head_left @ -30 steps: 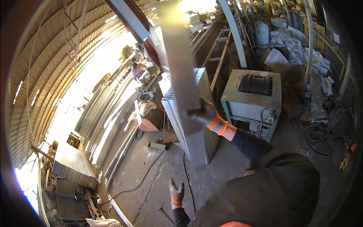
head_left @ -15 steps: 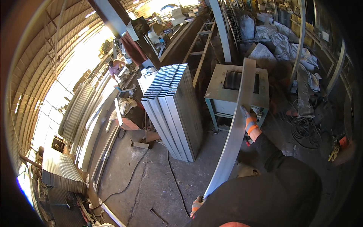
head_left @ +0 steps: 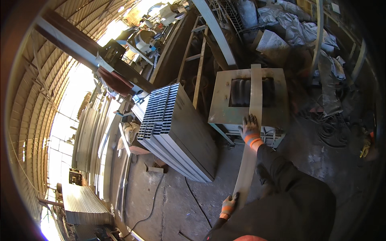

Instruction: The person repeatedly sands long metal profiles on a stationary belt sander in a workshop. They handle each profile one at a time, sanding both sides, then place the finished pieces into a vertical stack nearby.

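Observation:
A long flat metal strip (head_left: 245,168) runs from near my body up across the top of a box-shaped machine (head_left: 219,94) with dark rollers (head_left: 241,90). My left hand (head_left: 228,205), in a grey and orange glove, is closed on the strip's left edge near its close end. Its thumb shows at the edge; the other fingers are partly hidden. My right hand (head_left: 251,130), gloved alike, lies flat on the strip at the machine's front edge, fingers spread. The strip passes over the roller opening, its far end at the table's back edge.
A tall stack of metal channel profiles (head_left: 181,136) stands left of the machine. Cables (head_left: 150,211) trail over the floor. Farther left lie long metal sheets (head_left: 84,201). Crumpled silver sheeting (head_left: 287,24) and coiled hoses (head_left: 331,130) are to the right.
The strip has come down flat over the machine top. My right hand has shifted from gripping its side to lying spread on it. My left hand still grips the near end. The view has tilted.

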Available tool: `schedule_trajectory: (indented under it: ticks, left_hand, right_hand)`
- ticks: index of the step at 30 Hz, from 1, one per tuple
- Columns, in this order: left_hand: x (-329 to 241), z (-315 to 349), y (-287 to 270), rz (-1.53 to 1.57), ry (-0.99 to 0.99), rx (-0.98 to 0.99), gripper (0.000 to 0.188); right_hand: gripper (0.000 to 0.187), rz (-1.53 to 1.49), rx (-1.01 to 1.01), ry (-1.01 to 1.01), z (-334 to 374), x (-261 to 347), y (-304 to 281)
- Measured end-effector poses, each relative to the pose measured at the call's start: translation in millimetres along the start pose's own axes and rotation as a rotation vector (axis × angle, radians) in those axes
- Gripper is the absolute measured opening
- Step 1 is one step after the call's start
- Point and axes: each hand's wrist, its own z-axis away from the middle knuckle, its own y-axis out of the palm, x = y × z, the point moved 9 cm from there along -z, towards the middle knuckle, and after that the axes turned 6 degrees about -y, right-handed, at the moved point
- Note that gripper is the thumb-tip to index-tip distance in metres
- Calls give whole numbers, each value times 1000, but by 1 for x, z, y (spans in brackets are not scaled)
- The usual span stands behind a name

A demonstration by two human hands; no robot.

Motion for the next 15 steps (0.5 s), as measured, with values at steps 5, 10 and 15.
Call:
schedule_trajectory:
  ticks: [5,10,15]
  left_hand:
    - [-162,-79,11,35,65,-38,83]
    - [-258,-149,8,46,133,11,80]
    - [-267,-186,22,-149,491,19,50]
  right_hand:
    - [61,119,-143,89,-154,-90,33]
    - [65,236,48,180,-255,-159,68]
    - [66,186,15,158,-275,-161,66]
